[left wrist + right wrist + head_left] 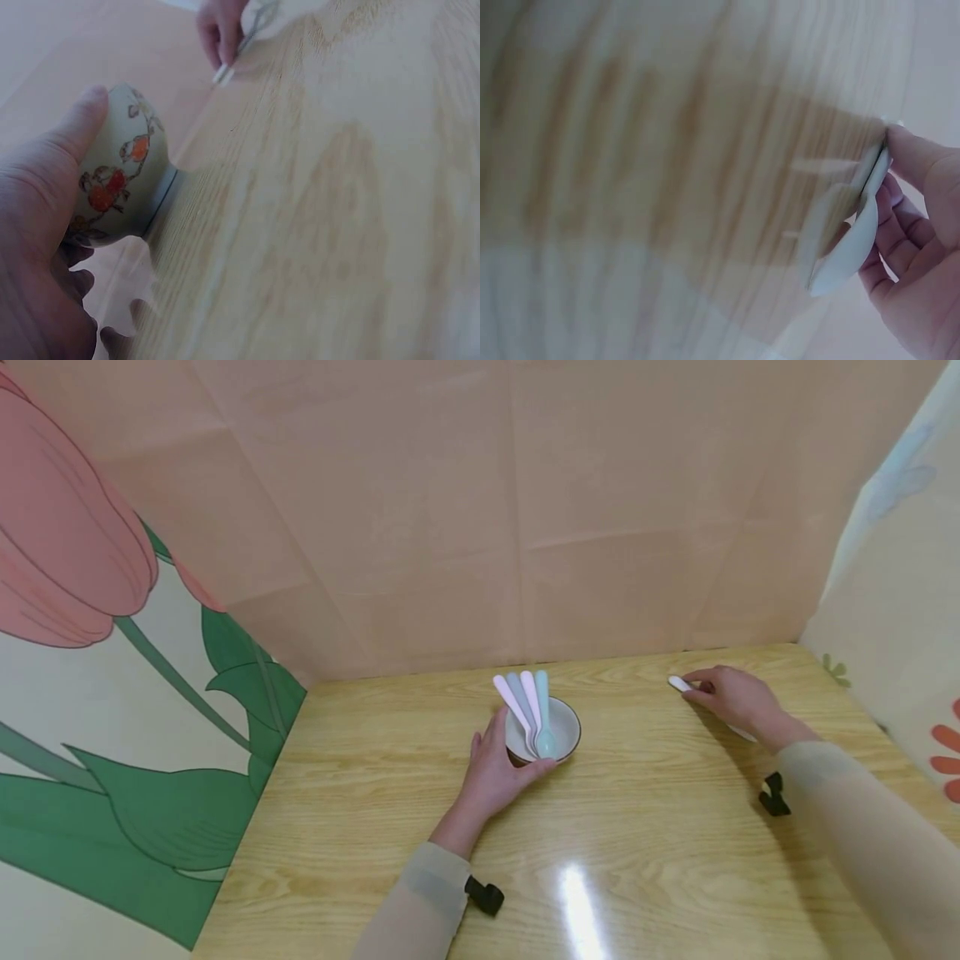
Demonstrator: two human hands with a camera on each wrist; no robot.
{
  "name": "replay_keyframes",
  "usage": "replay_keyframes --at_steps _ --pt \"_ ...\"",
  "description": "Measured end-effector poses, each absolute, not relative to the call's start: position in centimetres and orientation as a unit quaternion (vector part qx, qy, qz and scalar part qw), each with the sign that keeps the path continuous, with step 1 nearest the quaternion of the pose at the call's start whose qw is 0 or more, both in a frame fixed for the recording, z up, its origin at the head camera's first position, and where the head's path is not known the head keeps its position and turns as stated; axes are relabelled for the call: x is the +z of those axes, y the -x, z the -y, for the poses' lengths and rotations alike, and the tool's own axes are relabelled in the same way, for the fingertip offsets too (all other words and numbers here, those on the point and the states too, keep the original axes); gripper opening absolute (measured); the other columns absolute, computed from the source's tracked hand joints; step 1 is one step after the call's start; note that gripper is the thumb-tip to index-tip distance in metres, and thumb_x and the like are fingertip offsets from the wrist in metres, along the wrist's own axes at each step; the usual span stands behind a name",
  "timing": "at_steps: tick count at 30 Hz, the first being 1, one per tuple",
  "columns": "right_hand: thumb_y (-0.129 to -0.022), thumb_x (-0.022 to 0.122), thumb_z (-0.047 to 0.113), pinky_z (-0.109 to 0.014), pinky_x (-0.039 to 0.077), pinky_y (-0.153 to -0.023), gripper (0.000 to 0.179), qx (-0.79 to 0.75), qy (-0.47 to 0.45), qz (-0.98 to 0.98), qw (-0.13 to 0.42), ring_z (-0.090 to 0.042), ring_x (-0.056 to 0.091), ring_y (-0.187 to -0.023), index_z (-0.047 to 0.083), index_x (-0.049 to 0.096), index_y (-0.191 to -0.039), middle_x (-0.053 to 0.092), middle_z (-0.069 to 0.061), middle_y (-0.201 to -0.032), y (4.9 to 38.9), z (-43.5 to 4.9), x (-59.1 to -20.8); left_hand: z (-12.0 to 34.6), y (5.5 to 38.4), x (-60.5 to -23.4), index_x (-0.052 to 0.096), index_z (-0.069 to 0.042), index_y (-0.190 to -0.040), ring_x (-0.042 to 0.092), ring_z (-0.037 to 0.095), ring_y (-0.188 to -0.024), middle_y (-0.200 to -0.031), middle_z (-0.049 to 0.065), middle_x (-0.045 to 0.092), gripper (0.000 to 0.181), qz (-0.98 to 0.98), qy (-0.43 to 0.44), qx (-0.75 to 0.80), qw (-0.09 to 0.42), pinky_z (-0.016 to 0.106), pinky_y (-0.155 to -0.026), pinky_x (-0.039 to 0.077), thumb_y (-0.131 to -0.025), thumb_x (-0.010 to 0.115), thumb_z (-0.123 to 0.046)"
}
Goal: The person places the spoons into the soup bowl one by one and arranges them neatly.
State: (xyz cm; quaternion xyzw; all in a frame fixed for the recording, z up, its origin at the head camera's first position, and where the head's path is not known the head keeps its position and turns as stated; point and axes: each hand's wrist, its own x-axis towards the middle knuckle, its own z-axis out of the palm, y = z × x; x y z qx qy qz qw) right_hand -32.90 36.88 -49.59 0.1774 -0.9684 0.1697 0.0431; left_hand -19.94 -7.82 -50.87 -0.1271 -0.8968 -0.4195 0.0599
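Observation:
Toward the back middle of the table, my left hand grips a small bowl, thumb and fingers spread around its near left side. Orange and red fruit on branches decorate the bowl's outside in the left wrist view. Several plastic spoons lean inside it, handles up past the far rim: a light teal spoon, pink ones and a grey-blue one. Off to the right, my right hand pinches a white spoon by its handle between thumb and fingers. Its bowl end sits low over the wood in the right wrist view.
The wooden table meets a peach cloth wall at the back. A tulip-patterned panel borders the left side, and a pale flowered panel the right. Light reflects off the tabletop near the front. Black wrist cameras sit on both sleeves.

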Motion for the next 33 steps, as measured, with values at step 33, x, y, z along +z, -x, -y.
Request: replay_keyframes --at_steps 33 --pt "-0.107 0.071 0.02 -0.046 0.053 -0.069 0.038 0.208 -0.136 0.968 0.033 -0.028 0.068 -0.081 -0.003 0.072 -0.137 0.077 -0.025 -0.11 31.0 -36.4 -48.7 7.9 20.1 -50.9 0.021 -0.019 -0.175 0.038 0.022 -0.159 -0.171 0.005 0.044 0.119 0.896 0.124 -0.422 0.055 0.064 -0.133 0.01 -0.088 0.09 -0.062"
